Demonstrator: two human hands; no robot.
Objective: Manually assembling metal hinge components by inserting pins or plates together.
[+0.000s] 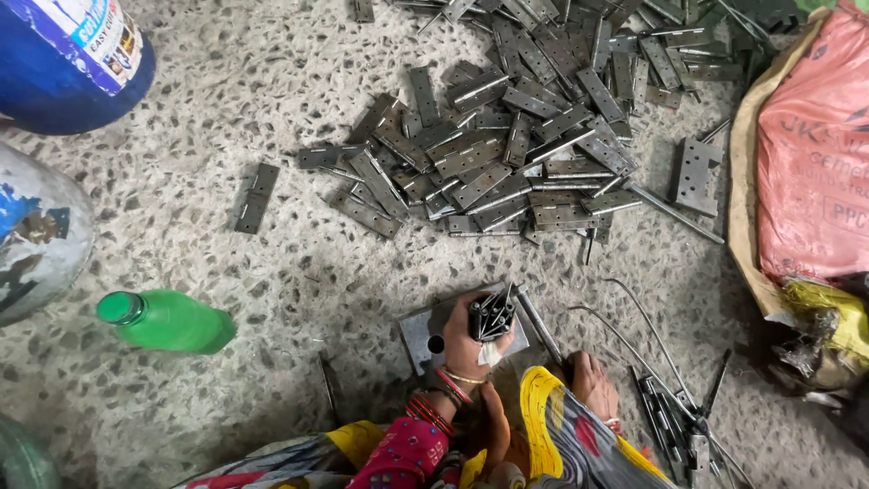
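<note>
The left hand [466, 340] is closed around a bundle of dark metal hinges [491, 317], held upright over a flat metal plate [418, 337] at the floor's near edge. The right hand [593, 382] rests on the floor by thin rods [674, 418]; whether it grips anything, I cannot tell. A large hinge pile [507, 145] lies unsorted toward the far edge. A green bottle [167, 321] lies capped, contents unseen; the pink sack [810, 154] is shut.

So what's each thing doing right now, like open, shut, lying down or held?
left hand: closed around a bundle of hinges.
bundle of hinges: upright, gripped over the metal block.
metal block: flat on the floor.
right hand: resting low on the floor, grip hidden.
green bottle: lying on its side, capped.
hinge pile: loose, scattered flat.
pink sack: lying slumped.
</note>
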